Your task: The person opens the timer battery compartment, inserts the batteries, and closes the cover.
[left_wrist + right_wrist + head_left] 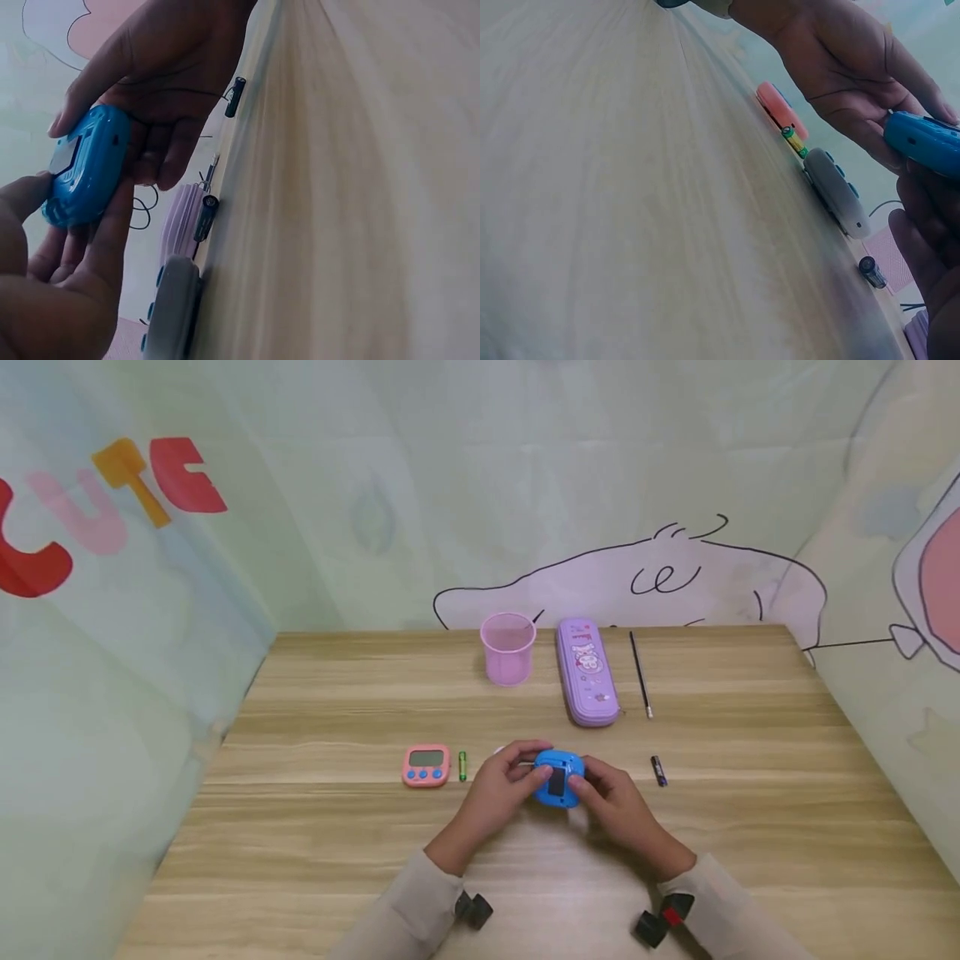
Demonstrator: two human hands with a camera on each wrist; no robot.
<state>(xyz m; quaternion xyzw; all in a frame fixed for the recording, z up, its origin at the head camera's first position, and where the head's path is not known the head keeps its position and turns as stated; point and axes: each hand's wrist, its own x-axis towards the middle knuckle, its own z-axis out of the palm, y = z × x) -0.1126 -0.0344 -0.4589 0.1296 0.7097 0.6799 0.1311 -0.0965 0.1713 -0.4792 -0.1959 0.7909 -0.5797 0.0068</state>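
Observation:
Both hands hold a blue timer (pixel 557 783) above the table, its back with a dark rectangle facing up. My left hand (pixel 495 789) grips its left side, thumb on the back and fingers beneath. From the other side my right hand (pixel 618 806) pinches it, thumb near the dark rectangle. The left wrist view shows both thumbs on the back of the blue timer (pixel 90 169). A pale grey timer (pixel 836 191) with blue buttons lies behind the left hand, mostly hidden in the head view. Beside it is a dark battery (pixel 871 271).
Left of the hands lie a pink timer (pixel 426 766) and a green battery (pixel 462 766). A black battery (pixel 658 771) lies to the right. Farther back are a pink cup (pixel 508 660), a purple pencil case (pixel 587 672) and a pencil (pixel 641 675).

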